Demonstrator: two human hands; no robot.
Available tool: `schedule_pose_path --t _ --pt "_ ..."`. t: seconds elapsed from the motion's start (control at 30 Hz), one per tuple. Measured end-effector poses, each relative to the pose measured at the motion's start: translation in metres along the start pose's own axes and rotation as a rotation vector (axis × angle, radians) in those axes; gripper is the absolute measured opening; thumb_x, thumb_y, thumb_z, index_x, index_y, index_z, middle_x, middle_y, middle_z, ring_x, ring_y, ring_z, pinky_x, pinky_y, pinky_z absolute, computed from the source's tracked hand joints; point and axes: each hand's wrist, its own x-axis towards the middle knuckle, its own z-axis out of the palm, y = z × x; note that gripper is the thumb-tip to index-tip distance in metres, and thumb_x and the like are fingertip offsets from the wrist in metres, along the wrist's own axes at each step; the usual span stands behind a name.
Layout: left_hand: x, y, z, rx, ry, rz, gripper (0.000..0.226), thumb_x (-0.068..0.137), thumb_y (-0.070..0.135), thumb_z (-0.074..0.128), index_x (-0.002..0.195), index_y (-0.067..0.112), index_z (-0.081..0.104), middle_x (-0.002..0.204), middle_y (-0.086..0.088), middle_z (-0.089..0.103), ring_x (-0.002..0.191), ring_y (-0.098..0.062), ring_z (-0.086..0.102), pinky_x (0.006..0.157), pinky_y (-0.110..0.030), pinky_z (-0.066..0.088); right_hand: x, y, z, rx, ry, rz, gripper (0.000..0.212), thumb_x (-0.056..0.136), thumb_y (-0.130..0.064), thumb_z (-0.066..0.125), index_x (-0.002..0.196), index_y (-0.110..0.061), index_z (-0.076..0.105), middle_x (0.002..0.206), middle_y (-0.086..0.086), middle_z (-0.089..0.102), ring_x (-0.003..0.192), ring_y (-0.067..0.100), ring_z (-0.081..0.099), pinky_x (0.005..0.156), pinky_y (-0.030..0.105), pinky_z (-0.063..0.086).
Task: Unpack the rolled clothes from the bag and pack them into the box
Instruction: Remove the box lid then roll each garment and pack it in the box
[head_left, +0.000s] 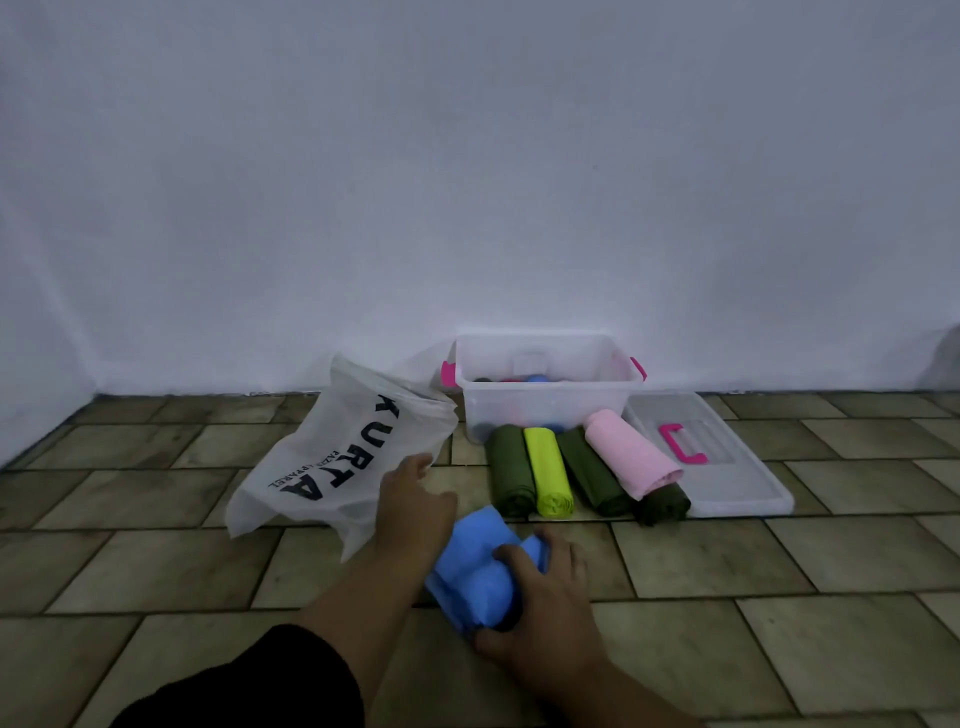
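Observation:
A white plastic bag (332, 457) with black lettering lies crumpled on the tiled floor at the left. My left hand (413, 501) holds its near edge. My right hand (540, 603) grips a light blue roll of cloth (475, 564) on the floor in front of me. Further back lie several rolls side by side: a dark green roll (511, 470), a lime roll (548, 473), another dark green roll (592, 475) and a pink roll (631, 457) resting on a dark one. Behind them stands the clear box (545, 400) with pink handles, a few rolls inside.
The box's clear lid (727, 467) with a pink handle lies flat on the floor to the right of the rolls. A white wall stands close behind the box. Bare floor tiles spread to the left and right.

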Motion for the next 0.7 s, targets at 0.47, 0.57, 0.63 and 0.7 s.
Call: schedule_pose_path --t 0.47,0.57,0.63,0.7 --pt "-0.026 0.001 0.014 0.244 -0.616 -0.194 0.075 0.087 0.071 0.027 0.138 0.021 0.048 0.145 -0.013 0.044 0.129 -0.024 0.045 0.107 -0.031 0.034 0.012 -0.015 -0.006 -0.035 -0.003 0.145 0.113 0.043 -0.086 0.045 0.142 -0.047 0.006 0.156 0.002 0.004 0.139 0.03 0.018 0.105 0.05 0.028" --pt "-0.023 0.001 0.016 0.258 -0.617 -0.184 0.073 0.085 0.073 0.025 0.138 0.027 0.047 0.145 -0.012 0.045 0.128 -0.024 0.046 0.108 -0.034 0.036 0.007 -0.017 -0.008 -0.06 0.079 0.108 0.102 0.042 -0.084 0.046 0.135 -0.048 0.023 0.15 -0.003 0.019 0.13 0.029 0.029 0.097 0.046 0.037" --pt "-0.023 0.001 0.016 0.296 -0.598 -0.181 0.078 0.084 0.075 0.023 0.139 0.025 0.047 0.146 -0.014 0.043 0.129 -0.027 0.045 0.108 -0.037 0.037 0.0 -0.018 -0.008 -0.102 0.157 0.045 0.088 0.043 -0.083 0.048 0.123 -0.046 0.041 0.143 -0.008 0.035 0.119 0.028 0.039 0.088 0.042 0.041" --pt "-0.022 0.0 0.017 0.328 -0.594 -0.171 0.084 0.08 0.078 0.021 0.14 0.024 0.047 0.147 -0.014 0.042 0.131 -0.028 0.044 0.11 -0.038 0.036 -0.005 -0.017 -0.011 -0.136 0.228 -0.008 0.078 0.043 -0.08 0.051 0.112 -0.044 0.051 0.131 -0.01 0.049 0.106 0.028 0.048 0.079 0.04 0.042"
